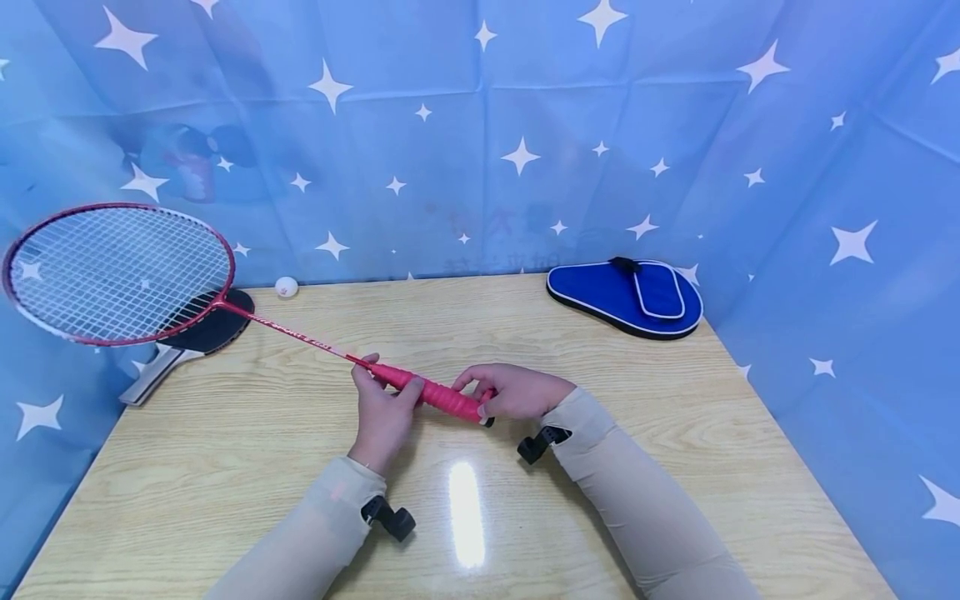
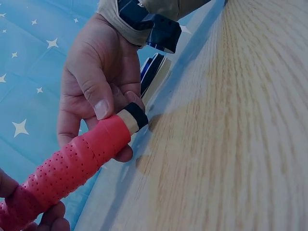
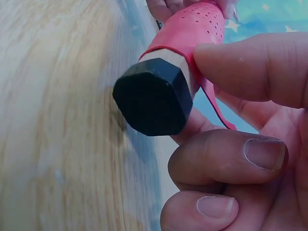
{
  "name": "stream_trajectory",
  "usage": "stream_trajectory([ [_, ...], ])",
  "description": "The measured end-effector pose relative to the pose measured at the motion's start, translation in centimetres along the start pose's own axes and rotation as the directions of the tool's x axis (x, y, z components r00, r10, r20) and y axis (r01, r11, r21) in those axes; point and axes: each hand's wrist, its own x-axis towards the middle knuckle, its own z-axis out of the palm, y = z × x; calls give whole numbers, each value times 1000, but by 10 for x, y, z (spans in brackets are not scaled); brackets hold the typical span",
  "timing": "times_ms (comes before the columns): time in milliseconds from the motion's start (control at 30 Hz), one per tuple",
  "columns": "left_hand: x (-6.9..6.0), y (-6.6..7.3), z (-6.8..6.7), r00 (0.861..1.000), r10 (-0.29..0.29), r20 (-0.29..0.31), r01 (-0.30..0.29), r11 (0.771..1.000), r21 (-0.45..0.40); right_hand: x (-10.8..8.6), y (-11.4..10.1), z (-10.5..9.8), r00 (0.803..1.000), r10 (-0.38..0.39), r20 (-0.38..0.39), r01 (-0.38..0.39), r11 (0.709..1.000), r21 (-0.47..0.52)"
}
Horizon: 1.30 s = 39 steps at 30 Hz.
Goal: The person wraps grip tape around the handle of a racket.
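A red and white badminton racket (image 1: 302,337) slants across the table, its head to the left and handle toward the middle. Pink perforated grip tape (image 2: 67,166) wraps the handle. My left hand (image 1: 386,417) holds the upper handle between thumb and fingers. At the butt end, my right hand (image 1: 525,390) pinches the tape, thumb pressed against its edge. A loose strip (image 3: 216,108) of tape hangs beside the handle in the right wrist view. Bare pale wood (image 3: 174,55) shows between the tape and the black butt cap (image 3: 151,98).
Beyond the racket head lies a black table tennis paddle (image 1: 217,329) at the table's left edge. A white ball (image 1: 286,287) sits near the back edge. At the back right is a blue paddle case (image 1: 600,287). Starry blue cloth (image 1: 450,208) hangs around the table.
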Motion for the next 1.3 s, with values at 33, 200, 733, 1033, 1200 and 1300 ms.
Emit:
stream_trajectory([
  [33,0,0,0,1000,-1,-4,1,1000,4,0,0,0,1000,3,-5,-3,1000,-6],
  [200,0,0,0,1000,-6,-13,6,1000,-15,0,0,-1,999,7,-34,-8,1000,-18],
  [733,-2,7,-1,1000,-26,-17,26,1000,-11,-3,6,-3,985,-50,-164,40,997,-61],
  [1033,-1,6,-1,1000,2,-21,-3,997,-73,-6,9,-11,991,-39,-124,33,998,-49],
  [1200,-2,5,0,1000,22,-7,-23,993,-117,-7,11,-13,996,-15,-84,15,1000,6],
  [1300,-2,4,-1,999,36,0,-36,989,-145,-6,12,-14,998,-1,-68,5,999,51],
])
